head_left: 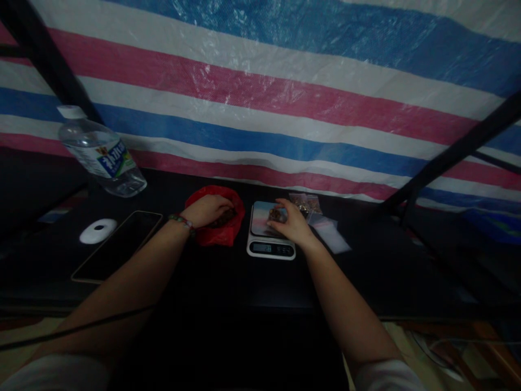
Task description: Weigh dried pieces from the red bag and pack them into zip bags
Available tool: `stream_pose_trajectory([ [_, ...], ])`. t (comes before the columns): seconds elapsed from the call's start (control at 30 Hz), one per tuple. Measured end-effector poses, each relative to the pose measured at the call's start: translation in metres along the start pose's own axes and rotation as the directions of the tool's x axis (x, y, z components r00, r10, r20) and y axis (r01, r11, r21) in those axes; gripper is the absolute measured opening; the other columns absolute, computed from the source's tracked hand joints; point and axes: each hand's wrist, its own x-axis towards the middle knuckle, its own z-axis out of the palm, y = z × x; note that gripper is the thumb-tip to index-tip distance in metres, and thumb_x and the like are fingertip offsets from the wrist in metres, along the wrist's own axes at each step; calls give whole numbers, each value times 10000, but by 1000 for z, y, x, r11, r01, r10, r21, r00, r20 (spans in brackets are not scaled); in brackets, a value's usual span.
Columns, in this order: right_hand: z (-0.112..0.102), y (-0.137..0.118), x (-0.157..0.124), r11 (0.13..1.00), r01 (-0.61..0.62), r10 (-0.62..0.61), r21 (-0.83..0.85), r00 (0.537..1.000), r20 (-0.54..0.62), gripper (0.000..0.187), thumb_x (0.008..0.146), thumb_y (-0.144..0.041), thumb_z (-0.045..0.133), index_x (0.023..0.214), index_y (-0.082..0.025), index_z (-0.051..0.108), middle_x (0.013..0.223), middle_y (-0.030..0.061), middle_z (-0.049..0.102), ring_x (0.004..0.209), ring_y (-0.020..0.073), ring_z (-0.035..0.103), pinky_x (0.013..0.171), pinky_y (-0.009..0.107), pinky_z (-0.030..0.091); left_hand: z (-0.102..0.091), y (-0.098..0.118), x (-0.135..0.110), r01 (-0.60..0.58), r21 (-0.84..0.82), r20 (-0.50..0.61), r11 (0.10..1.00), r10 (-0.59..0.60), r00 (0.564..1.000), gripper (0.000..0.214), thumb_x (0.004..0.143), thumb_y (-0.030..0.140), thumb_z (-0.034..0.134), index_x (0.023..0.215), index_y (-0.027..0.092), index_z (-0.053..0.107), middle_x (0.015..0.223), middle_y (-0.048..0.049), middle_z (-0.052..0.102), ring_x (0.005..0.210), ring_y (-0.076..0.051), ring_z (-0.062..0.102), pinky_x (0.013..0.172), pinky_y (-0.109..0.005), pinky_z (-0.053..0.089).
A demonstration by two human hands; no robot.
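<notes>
My left hand (210,209) reaches into an open red plastic bag (220,237), its fingertips down among small dark brown pieces (225,216). The dim light and the pieces hide how its fingers are closed. Over the plate of a white digital kitchen scale (251,251), my right hand (291,220) has thumb and fingers apart, curved around a small heap of brown pieces (275,214). The scale's display is lit, but its figures are too blurred to read. Just beyond my right hand are small clear bags with pieces in them (311,203).
Flat clear bags (330,232) lie right of the scale on the black table (228,282). At left are a phone (120,247), a white rounded case (97,231) and a clear plastic bottle (103,155). A striped plastic sheet (252,98) hangs behind, with black frame bars at both sides.
</notes>
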Motion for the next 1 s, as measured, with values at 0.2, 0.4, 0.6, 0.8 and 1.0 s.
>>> stream_pose_trajectory([
  [0.2, -5, -3, 1, 1000, 11, -11, 1, 993, -114, 472, 803, -366, 624, 1230, -198, 517, 1118, 108, 624, 1085, 264, 557, 973, 463, 405, -3, 3, -1, 1, 1, 27, 1000, -1, 1000, 349, 896, 256, 377, 1058, 200, 680, 1128, -42, 678, 1016, -193, 617, 917, -288, 442],
  [0.4, -5, -1, 1, 1000, 14, -16, -12, 984, -177, 397, 825, -387, 593, 1165, -185, 562, 1086, 109, 640, 1048, 260, 572, 940, 443, 427, -3, 2, -2, -37, 18, 26, 999, 37, 999, 327, 893, 306, 421, 1088, 208, 664, 1134, -36, 670, 1029, -186, 607, 947, -279, 419],
  [0.6, -6, -1, 2, 999, 24, -29, -26, 974, -223, 306, 836, -354, 574, 1096, -193, 600, 1052, 96, 659, 1021, 252, 585, 927, 432, 434, -6, 6, -3, -39, 28, 34, 999, 38, 999, 344, 894, 357, 417, 1083, 216, 668, 1116, -33, 674, 1013, -186, 608, 923, -273, 426],
  [0.8, -8, 0, 2, 999, 28, -38, -40, 959, -282, 244, 848, -338, 547, 1038, -204, 619, 1022, 87, 667, 989, 251, 596, 904, 432, 446, -2, 2, -4, -34, 16, 94, 999, 32, 995, 395, 847, 461, 482, 1092, 212, 667, 1107, -59, 669, 989, -204, 610, 881, -272, 437],
  [1.0, -7, 4, 3, 999, 23, -32, -33, 949, -314, 242, 852, -342, 538, 1027, -197, 623, 1016, 93, 670, 989, 252, 598, 906, 432, 450, 6, -4, -5, -25, 4, 107, 1000, 24, 994, 400, 783, 409, 557, 1120, 215, 648, 1154, -65, 637, 1012, -220, 595, 907, -293, 434],
])
